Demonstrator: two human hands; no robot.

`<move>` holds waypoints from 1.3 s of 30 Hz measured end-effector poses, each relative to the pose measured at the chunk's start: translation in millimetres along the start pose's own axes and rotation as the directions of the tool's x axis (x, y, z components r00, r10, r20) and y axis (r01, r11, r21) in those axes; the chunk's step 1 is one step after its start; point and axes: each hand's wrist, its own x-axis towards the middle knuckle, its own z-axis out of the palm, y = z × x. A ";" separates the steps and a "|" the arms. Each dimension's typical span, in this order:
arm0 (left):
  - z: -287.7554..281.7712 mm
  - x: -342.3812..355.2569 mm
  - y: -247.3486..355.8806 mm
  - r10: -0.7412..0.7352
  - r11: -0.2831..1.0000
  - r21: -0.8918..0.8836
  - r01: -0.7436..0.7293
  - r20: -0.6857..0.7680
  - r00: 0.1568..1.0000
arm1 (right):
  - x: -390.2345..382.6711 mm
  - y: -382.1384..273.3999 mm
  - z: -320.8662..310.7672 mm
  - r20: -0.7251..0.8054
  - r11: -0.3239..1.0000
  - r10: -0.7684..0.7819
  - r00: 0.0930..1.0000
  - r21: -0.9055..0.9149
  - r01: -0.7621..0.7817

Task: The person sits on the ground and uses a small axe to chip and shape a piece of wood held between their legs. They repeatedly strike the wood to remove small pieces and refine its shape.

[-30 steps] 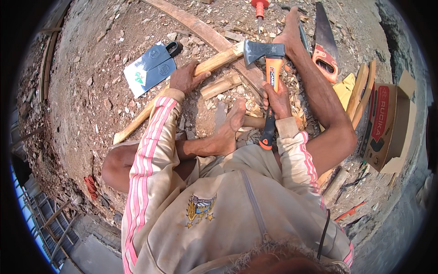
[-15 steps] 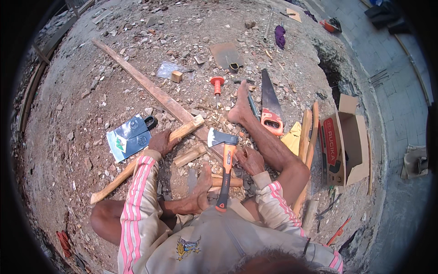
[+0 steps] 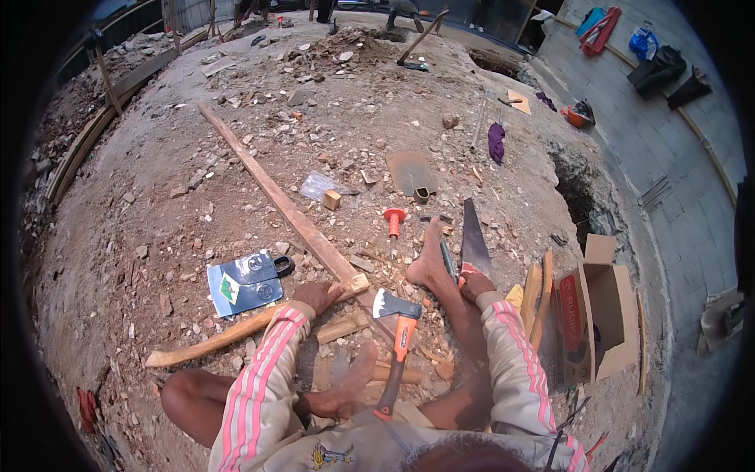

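Note:
My left hand is closed round a long, slightly curved wooden handle, near its squared end, which lies by a long plank. At the right, my right hand is on the red grip of a handsaw, fingers curled round it; part of the grip is hidden under the hand. The saw's dark blade points away from me. Between my arms an axe with an orange and black handle leans toward my lap, its head up. A short wood block lies beside the axe.
A red-guarded chisel, a wooden cube and a metal plate lie ahead on rubble. A blue packet is at the left. An open cardboard box and wood strips stand right, near a trench.
My right hand has moved from beside the axe out to the saw's grip. My left hand still holds the wooden handle. The view has tilted up, showing more ground ahead.

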 end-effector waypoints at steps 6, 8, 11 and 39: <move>-0.9 -2.9 -7.9 0.069 0.997 0.030 -0.068 -0.051 0.996 | 26.1 23.7 7.3 0.178 0.976 -0.075 0.981 -0.187 0.109; 9.4 -8.7 -27.7 0.039 0.999 0.021 -0.038 -0.084 0.996 | 30.7 16.6 6.4 0.183 0.960 -0.168 0.969 -0.193 0.203; 17.3 -11.8 -33.9 0.039 0.999 0.041 -0.033 -0.151 0.988 | 32.7 19.5 11.6 0.222 0.969 -0.231 0.947 -0.033 0.245; -36.0 11.1 -15.4 0.057 0.998 0.013 -0.056 -0.156 0.986 | -204.1 -137.5 -63.6 -0.476 0.122 0.070 0.877 0.876 0.466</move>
